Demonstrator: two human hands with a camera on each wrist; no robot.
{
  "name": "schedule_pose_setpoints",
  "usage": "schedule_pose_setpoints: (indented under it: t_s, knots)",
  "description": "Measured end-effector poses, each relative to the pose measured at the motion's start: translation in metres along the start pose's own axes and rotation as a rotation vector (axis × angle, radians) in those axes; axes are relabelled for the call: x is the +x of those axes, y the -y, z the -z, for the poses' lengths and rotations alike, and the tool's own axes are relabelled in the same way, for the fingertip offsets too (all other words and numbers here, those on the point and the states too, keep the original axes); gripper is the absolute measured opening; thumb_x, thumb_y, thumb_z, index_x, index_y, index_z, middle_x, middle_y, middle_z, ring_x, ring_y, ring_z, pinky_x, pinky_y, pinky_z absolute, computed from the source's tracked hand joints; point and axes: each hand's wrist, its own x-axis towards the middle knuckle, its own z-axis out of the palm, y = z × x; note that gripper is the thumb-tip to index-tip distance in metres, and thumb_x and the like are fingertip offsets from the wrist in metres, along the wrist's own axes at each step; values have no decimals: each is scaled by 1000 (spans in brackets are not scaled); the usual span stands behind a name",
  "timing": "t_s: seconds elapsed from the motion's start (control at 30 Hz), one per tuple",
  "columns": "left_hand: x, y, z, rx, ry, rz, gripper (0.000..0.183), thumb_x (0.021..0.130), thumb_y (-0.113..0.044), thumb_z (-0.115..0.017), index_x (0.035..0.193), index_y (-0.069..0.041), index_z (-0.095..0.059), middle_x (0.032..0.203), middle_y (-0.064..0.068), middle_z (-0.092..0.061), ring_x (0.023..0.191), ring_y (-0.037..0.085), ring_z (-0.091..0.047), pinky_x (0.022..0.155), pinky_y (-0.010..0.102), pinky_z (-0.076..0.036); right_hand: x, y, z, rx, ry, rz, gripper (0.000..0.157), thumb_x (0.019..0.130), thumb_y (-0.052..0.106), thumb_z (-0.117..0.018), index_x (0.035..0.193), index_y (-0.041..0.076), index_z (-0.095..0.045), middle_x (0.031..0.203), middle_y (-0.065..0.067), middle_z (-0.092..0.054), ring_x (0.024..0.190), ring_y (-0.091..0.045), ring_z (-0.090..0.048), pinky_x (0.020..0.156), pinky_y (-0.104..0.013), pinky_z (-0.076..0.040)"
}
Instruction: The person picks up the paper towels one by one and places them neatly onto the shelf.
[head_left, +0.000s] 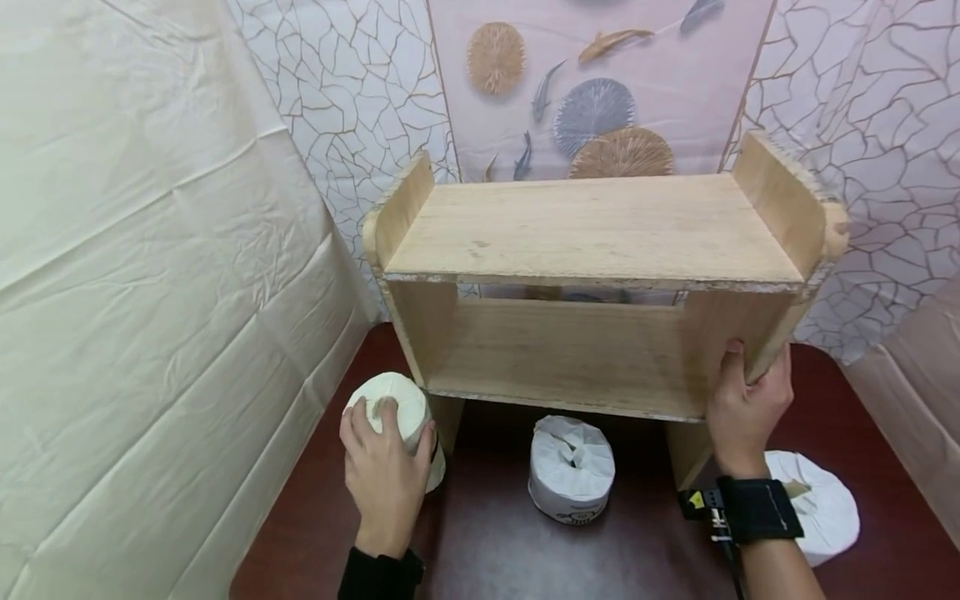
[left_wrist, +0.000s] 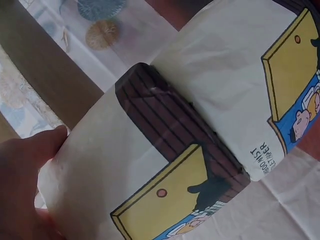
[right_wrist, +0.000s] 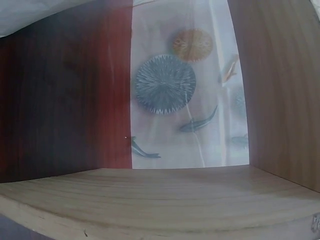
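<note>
A two-tier wooden shelf [head_left: 600, 233] stands on a dark red table. My left hand [head_left: 386, 479] grips the upper of two stacked, wrapped toilet paper rolls [head_left: 401, 398] beside the shelf's left leg, fingers over its top and thumb at its side. In the left wrist view the lower roll [left_wrist: 225, 65] lies end to end with the gripped one, both printed with a cartoon. My right hand [head_left: 746, 408] holds the edge of the shelf's right side panel, thumb on the inner face. The right wrist view shows the shelf's boards [right_wrist: 165, 200] but not the hand.
One wrapped roll [head_left: 572, 475] stands under the shelf's front edge, near the middle. Another white roll [head_left: 828, 508] sits at the right, partly behind my right wrist. Pale cloth [head_left: 187, 292] hangs along the left, and a patterned curtain [head_left: 510, 108] hangs behind the shelf.
</note>
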Motion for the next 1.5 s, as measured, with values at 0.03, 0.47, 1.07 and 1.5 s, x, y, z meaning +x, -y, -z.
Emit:
schedule_pose_setpoints:
  t_s: [0.03,0.47,1.07,1.5]
  knots:
    - [0,1,0,-3,-6,2,61,79,-41,-93,119,-2,-67,135,33,-57,126,52,-53,65,59,-60,0,0,-1,3,-2,0,35,102,14,-64,137,16,-70,118,14,-64,112,-6,-62,96,-20,-43]
    - [3,-8,-7,-53,-23,47,52,84,-41,-88,119,-7,-72,140,27,-56,133,47,-50,55,61,-58,8,10,4,-17,-27,-29,37,102,14,-62,138,14,-68,121,10,-65,113,-7,-62,97,-21,-44]
    - [3,-6,-3,-68,7,5,48,87,-37,-88,115,-1,-72,123,15,-59,122,42,-53,64,51,-61,6,19,4,-11,-23,-52,41,102,11,-59,142,16,-66,131,-3,-69,118,-9,-63,99,-22,-44]
    - [3,12,8,-65,6,-6,48,83,-29,-91,112,2,-70,133,21,-56,128,43,-52,59,54,-60,-4,20,-5,3,0,-59,41,103,11,-59,143,17,-65,132,-5,-68,119,-9,-62,100,-22,-44]
